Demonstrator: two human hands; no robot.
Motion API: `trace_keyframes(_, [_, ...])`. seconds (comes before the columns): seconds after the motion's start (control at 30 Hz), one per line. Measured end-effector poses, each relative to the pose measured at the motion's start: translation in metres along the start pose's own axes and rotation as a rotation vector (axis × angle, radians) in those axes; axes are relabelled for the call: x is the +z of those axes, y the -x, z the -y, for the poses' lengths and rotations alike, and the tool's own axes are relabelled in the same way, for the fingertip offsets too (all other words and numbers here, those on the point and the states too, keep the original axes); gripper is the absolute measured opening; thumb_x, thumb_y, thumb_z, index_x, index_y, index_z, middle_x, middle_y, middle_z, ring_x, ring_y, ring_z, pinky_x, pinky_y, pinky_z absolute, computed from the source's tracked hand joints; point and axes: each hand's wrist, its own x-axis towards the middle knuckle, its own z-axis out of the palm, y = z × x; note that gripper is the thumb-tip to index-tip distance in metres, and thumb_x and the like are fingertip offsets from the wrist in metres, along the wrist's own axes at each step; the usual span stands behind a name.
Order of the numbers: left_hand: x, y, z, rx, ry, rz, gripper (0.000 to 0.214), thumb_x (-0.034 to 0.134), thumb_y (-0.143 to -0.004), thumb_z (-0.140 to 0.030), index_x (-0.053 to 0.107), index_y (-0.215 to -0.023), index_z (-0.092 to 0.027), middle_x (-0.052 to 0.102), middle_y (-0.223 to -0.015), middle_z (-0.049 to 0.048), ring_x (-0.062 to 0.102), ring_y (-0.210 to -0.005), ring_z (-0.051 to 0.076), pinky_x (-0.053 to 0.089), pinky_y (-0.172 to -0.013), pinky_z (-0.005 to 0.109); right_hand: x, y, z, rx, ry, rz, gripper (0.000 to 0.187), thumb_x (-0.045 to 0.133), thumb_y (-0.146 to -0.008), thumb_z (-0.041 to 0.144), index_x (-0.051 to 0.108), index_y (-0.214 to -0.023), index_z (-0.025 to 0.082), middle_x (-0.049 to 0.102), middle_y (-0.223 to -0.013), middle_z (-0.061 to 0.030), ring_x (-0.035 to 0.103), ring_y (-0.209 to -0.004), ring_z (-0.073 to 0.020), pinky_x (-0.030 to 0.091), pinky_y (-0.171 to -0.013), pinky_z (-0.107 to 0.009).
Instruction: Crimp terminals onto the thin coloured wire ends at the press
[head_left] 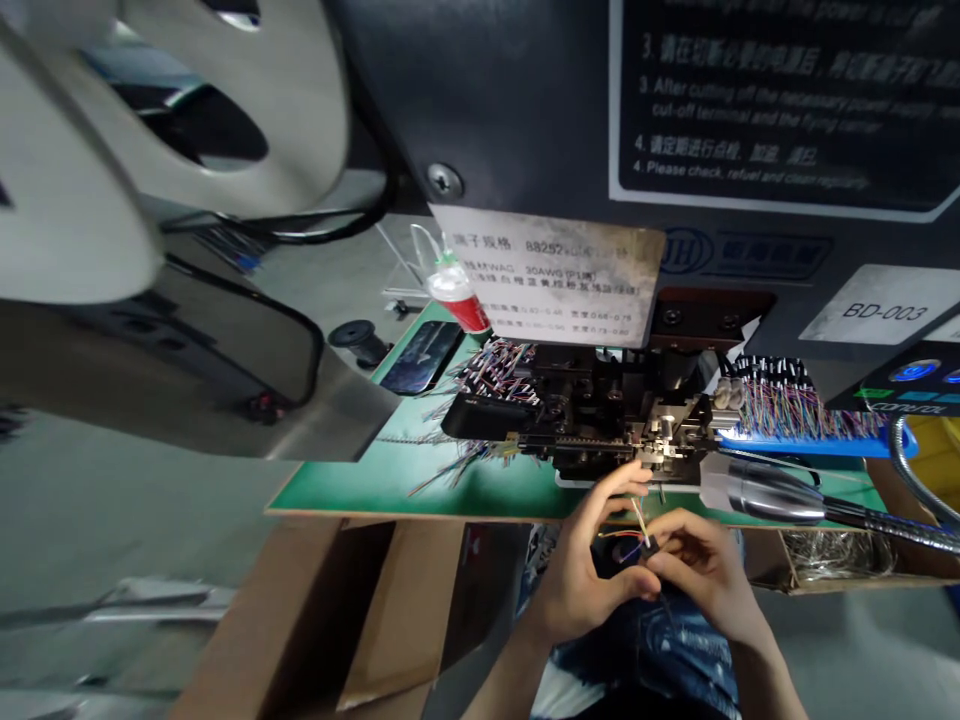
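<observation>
Just in front of the green bench edge, my right hand (701, 565) pinches a thin dark cable (650, 547) by its end. Several fine coloured wires (637, 515), among them white, orange, yellow and blue ones, fan out from that end. My left hand (589, 570) is to the left of the wires with its fingers stretched toward the machine and its thumb apart from them. The left thumb tip lies close to the cable; whether it touches is hard to see. Right above the fingers is the lit terminal crimping head (664, 440) of the machine.
A bendy-neck lamp (776, 490) reaches in from the right. Behind it a blue tray (810, 447) holds many wire bundles. More bundles (495, 370), a phone (424, 357) and a red cup (465, 305) are on the green table (322, 485). Cardboard boxes (405, 610) stand below left.
</observation>
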Motion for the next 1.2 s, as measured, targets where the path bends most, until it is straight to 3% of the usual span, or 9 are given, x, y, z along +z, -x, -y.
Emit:
trace_keyframes(0.1, [0.004, -0.004, -0.002, 0.043, -0.029, -0.018, 0.036, 0.079, -0.095, -0.048, 0.075, -0.121, -0.024, 0.074, -0.112, 0.0079, 0.071, -0.101, 0.023, 0.057, -0.091, 0.027, 0.003, 0.001, -0.005, -0.022, -0.102, -0.025, 0.018, 0.086, -0.091, 0.031, 0.083, -0.109, 0.027, 0.076, -0.076, 0.0015, 0.072, -0.057, -0.0127, 0.059, -0.057, -0.02])
trace_keyframes(0.17, [0.007, -0.004, -0.001, 0.06, -0.044, -0.077, 0.02, 0.075, -0.099, -0.041, 0.076, -0.101, -0.021, 0.073, -0.095, 0.0045, 0.071, -0.088, 0.019, 0.056, -0.081, 0.024, 0.004, 0.002, -0.007, -0.024, -0.123, -0.039, 0.019, 0.086, -0.091, 0.031, 0.083, -0.109, 0.028, 0.078, -0.078, 0.0012, 0.072, -0.059, -0.0127, 0.06, -0.059, -0.02])
trace_keyframes(0.3, [0.011, -0.001, -0.001, -0.031, -0.084, -0.177, 0.019, 0.067, -0.104, -0.032, 0.073, -0.09, -0.02, 0.071, -0.076, -0.0007, 0.067, -0.065, 0.014, 0.052, -0.065, 0.021, 0.006, 0.003, -0.002, -0.016, -0.059, -0.142, 0.016, 0.086, -0.092, 0.035, 0.083, -0.106, 0.028, 0.078, -0.082, 0.0006, 0.071, -0.07, -0.0133, 0.059, -0.066, -0.02])
trace_keyframes(0.47, [0.018, 0.004, 0.004, -0.065, -0.081, -0.218, 0.02, 0.068, -0.103, -0.034, 0.073, -0.089, -0.02, 0.073, -0.074, -0.0002, 0.068, -0.063, 0.015, 0.05, -0.06, 0.022, 0.009, -0.001, 0.0, -0.038, -0.079, -0.204, 0.023, 0.085, -0.092, 0.041, 0.082, -0.108, 0.026, 0.078, -0.082, -0.0022, 0.069, -0.069, -0.0155, 0.057, -0.066, -0.024])
trace_keyframes(0.6, [0.019, 0.007, 0.016, -0.159, 0.144, -0.138, 0.032, 0.068, -0.102, -0.046, 0.065, -0.084, -0.02, 0.066, -0.064, -0.0024, 0.062, -0.051, 0.014, 0.048, -0.054, 0.023, 0.01, -0.009, -0.007, 0.012, -0.237, -0.052, 0.034, 0.089, -0.086, 0.044, 0.081, -0.111, 0.022, 0.074, -0.072, -0.0009, 0.064, -0.051, -0.0128, 0.053, -0.053, -0.023])
trace_keyframes(0.7, [0.012, 0.007, 0.018, -0.114, 0.181, -0.129, 0.031, 0.077, -0.096, -0.046, 0.07, -0.084, -0.018, 0.067, -0.074, 0.0014, 0.065, -0.066, 0.016, 0.05, -0.064, 0.025, 0.008, -0.015, -0.011, 0.067, -0.317, 0.095, 0.04, 0.091, -0.08, 0.053, 0.081, -0.095, 0.017, 0.068, -0.061, -0.0003, 0.057, -0.041, -0.011, 0.048, -0.043, -0.021])
trace_keyframes(0.83, [0.002, 0.002, 0.011, -0.045, 0.209, -0.06, 0.026, 0.077, -0.096, -0.045, 0.079, -0.103, -0.02, 0.068, -0.099, 0.0068, 0.064, -0.087, 0.02, 0.051, -0.078, 0.028, 0.004, -0.017, -0.012, 0.083, -0.313, 0.105, 0.037, 0.094, -0.078, 0.051, 0.082, -0.086, 0.017, 0.066, -0.06, 0.0001, 0.057, -0.041, -0.0105, 0.047, -0.043, -0.02])
trace_keyframes(1.03, [0.003, -0.004, 0.012, 0.036, 0.136, -0.079, 0.02, 0.078, -0.096, -0.035, 0.077, -0.082, -0.02, 0.065, -0.087, 0.0037, 0.062, -0.088, 0.02, 0.05, -0.08, 0.027, 0.005, -0.017, -0.009, 0.022, -0.247, 0.082, 0.023, 0.093, -0.081, 0.044, 0.087, -0.094, 0.026, 0.071, -0.071, -0.0004, 0.066, -0.05, -0.0124, 0.052, -0.048, -0.02])
trace_keyframes(1.2, [0.007, -0.004, 0.006, -0.084, 0.33, -0.069, 0.019, 0.08, -0.093, -0.035, 0.073, -0.085, -0.02, 0.059, -0.092, 0.0005, 0.057, -0.06, 0.011, 0.05, -0.054, 0.023, 0.008, -0.016, -0.009, 0.014, -0.153, 0.014, 0.021, 0.088, -0.087, 0.041, 0.086, -0.095, 0.022, 0.072, -0.067, -0.0002, 0.068, -0.053, -0.0129, 0.056, -0.055, -0.021])
